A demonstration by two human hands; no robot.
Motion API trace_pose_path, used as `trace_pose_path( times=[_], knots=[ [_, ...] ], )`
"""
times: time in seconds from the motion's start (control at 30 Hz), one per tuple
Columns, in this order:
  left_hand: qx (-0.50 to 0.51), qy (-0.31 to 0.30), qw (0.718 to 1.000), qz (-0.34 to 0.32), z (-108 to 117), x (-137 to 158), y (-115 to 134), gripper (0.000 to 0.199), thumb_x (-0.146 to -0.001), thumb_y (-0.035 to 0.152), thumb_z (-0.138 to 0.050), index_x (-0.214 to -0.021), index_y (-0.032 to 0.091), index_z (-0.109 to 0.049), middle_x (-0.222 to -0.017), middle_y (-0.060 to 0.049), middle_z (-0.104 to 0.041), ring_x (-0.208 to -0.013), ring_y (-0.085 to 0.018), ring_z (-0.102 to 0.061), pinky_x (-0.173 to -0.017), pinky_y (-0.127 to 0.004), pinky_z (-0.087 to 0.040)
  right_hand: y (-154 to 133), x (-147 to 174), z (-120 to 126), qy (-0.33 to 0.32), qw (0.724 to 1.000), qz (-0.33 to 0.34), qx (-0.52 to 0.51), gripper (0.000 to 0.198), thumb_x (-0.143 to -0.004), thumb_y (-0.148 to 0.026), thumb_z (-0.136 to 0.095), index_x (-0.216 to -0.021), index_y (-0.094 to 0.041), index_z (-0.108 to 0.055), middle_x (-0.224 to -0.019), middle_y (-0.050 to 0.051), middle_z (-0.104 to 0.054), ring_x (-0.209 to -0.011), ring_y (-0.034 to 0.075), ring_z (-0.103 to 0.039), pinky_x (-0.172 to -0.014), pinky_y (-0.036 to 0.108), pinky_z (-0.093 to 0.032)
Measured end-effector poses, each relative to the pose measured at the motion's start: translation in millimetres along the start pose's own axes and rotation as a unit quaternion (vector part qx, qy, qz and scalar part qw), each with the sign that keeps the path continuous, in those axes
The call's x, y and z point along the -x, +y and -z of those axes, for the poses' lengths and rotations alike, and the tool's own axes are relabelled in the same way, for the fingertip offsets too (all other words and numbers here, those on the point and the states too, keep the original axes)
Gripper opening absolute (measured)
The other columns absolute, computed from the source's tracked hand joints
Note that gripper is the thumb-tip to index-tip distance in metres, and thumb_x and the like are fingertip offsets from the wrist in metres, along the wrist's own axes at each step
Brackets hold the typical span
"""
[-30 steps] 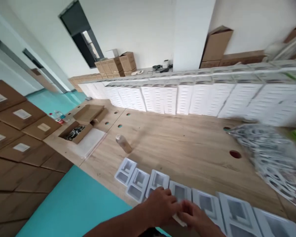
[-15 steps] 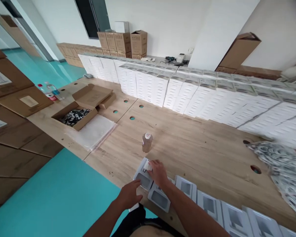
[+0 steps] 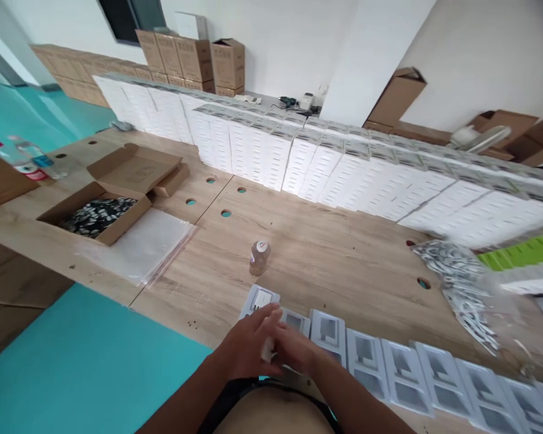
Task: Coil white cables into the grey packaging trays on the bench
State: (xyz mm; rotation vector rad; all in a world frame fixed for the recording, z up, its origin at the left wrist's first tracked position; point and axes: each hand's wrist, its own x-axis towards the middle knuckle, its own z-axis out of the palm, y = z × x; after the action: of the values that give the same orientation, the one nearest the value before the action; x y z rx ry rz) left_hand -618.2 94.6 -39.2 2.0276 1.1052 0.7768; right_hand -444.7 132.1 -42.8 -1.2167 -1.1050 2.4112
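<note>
My left hand (image 3: 247, 345) and my right hand (image 3: 296, 348) meet over the table's front edge, their fingers overlapping. Between them shows a small white piece (image 3: 268, 349), partly covered by the fingers; its exact kind cannot be made out. Just beyond the fingertips lies a grey plastic tray (image 3: 248, 301) with a white block (image 3: 262, 299) in its upper recess. My left hand hides this tray's lower part. A second grey tray (image 3: 302, 324) sits beside it, half covered by my right hand.
More grey trays (image 3: 366, 358) run rightward along the front edge. A plastic bottle (image 3: 259, 259) stands mid-table. An open carton (image 3: 104, 232) of small black-and-white parts and clear bags (image 3: 156, 247) lie left. Stacked white boxes (image 3: 262, 147) line the back; bagged cables (image 3: 461, 283) lie right.
My right hand has left the white block in the first tray and come back to my left hand. The white piece now shows between both hands. The view has turned right.
</note>
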Motion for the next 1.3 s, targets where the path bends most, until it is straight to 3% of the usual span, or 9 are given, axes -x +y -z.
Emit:
trace_pose_path(
  times=[0.1, 0.2, 0.27, 0.33, 0.4, 0.47, 0.73, 1.1, 1.3],
  knots=[
    [0.057, -0.040, 0.997, -0.040, -1, -15, 4, 0.099, -0.068, 0.055, -0.077, -0.149, 0.020, -0.032, -0.156, -0.016, -0.033, -0.143, -0.037, -0.029, -0.119, -0.050, -0.024, -7, 17, -8, 0.024, 0.997, 0.069, 0.000, 0.036, -0.078, -0.044, -0.070, -0.107, -0.023, -0.064, -0.093, 0.001, -0.066, -0.079, 0.015, -0.062, -0.058, 0.021, -0.047],
    [0.165, 0.118, 0.977, 0.060, -11, -28, 9, 0.105, -0.068, 0.067, -0.070, -0.150, 0.016, -0.028, -0.158, -0.016, -0.027, -0.146, -0.037, -0.022, -0.120, -0.050, -0.019, -8, 24, -4, 0.037, 0.993, 0.112, 0.007, 0.042, -0.080, -0.038, -0.066, -0.119, -0.024, -0.060, -0.099, 0.002, -0.068, -0.088, 0.018, -0.064, -0.075, 0.030, -0.053],
    [0.310, 0.179, 0.904, 0.232, -22, -34, 12, 0.092, -0.077, 0.072, -0.054, -0.147, 0.016, -0.033, -0.153, -0.018, -0.036, -0.140, -0.037, -0.035, -0.113, -0.052, -0.034, -6, 26, 2, 0.112, 0.976, 0.171, 0.078, 0.052, -0.080, -0.034, -0.064, -0.130, -0.024, -0.053, -0.114, 0.004, -0.066, -0.101, 0.022, -0.063, -0.086, 0.037, -0.053],
    [0.495, 0.078, 0.780, 0.375, -33, -36, 13, 0.078, -0.083, 0.072, -0.044, -0.137, 0.016, -0.046, -0.138, -0.019, -0.054, -0.122, -0.036, -0.056, -0.093, -0.050, -0.052, -2, 28, 7, 0.197, 0.926, 0.242, 0.213, 0.065, -0.078, -0.026, -0.063, -0.139, -0.024, -0.044, -0.130, 0.007, -0.059, -0.116, 0.025, -0.056, -0.100, 0.042, -0.047],
    [0.629, -0.025, 0.663, 0.406, -41, -35, 10, 0.066, -0.084, 0.067, -0.049, -0.125, 0.016, -0.055, -0.119, -0.016, -0.066, -0.102, -0.031, -0.067, -0.076, -0.042, -0.058, 3, 33, 12, 0.231, 0.858, 0.290, 0.355, 0.073, -0.075, -0.020, -0.064, -0.144, -0.024, -0.039, -0.138, 0.009, -0.053, -0.127, 0.027, -0.047, -0.111, 0.046, -0.036],
    [0.681, -0.007, 0.622, 0.386, -47, -33, 5, 0.051, -0.085, 0.053, -0.060, -0.120, 0.016, -0.057, -0.109, -0.012, -0.070, -0.092, -0.025, -0.069, -0.072, -0.034, -0.058, 8, 38, 16, 0.228, 0.813, 0.301, 0.443, 0.073, -0.075, -0.018, -0.064, -0.144, -0.023, -0.040, -0.138, 0.011, -0.052, -0.129, 0.029, -0.042, -0.113, 0.049, -0.031],
    [0.622, 0.007, 0.658, 0.425, -72, -19, -21, 0.043, -0.084, 0.045, -0.066, -0.114, 0.015, -0.057, -0.097, -0.010, -0.072, -0.087, -0.024, -0.071, -0.072, -0.034, -0.059, 42, 37, 67, 0.295, 0.823, 0.235, 0.424, 0.056, -0.075, -0.016, -0.061, -0.129, -0.020, -0.048, -0.121, 0.010, -0.058, -0.110, 0.023, -0.055, -0.100, 0.041, -0.044],
    [0.620, 0.052, 0.604, 0.498, -102, -6, -40, 0.031, -0.083, 0.027, -0.062, -0.108, 0.009, -0.059, -0.097, -0.014, -0.073, -0.091, -0.022, -0.071, -0.075, -0.031, -0.059, 65, -1, 100, 0.314, 0.692, 0.205, 0.617, 0.027, -0.075, -0.012, -0.068, -0.100, -0.022, -0.064, -0.121, 0.007, -0.062, -0.122, 0.029, -0.046, -0.101, 0.044, -0.036],
    [0.657, 0.023, 0.607, 0.446, -95, -19, -19, 0.037, -0.084, 0.036, -0.063, -0.112, 0.012, -0.058, -0.100, -0.013, -0.072, -0.090, -0.024, -0.071, -0.078, -0.034, -0.058, 55, 25, 76, 0.269, 0.807, 0.257, 0.459, 0.019, -0.074, -0.024, -0.072, -0.092, -0.023, -0.064, -0.122, 0.006, -0.061, -0.117, 0.024, -0.052, -0.100, 0.038, -0.041]
  ],
)
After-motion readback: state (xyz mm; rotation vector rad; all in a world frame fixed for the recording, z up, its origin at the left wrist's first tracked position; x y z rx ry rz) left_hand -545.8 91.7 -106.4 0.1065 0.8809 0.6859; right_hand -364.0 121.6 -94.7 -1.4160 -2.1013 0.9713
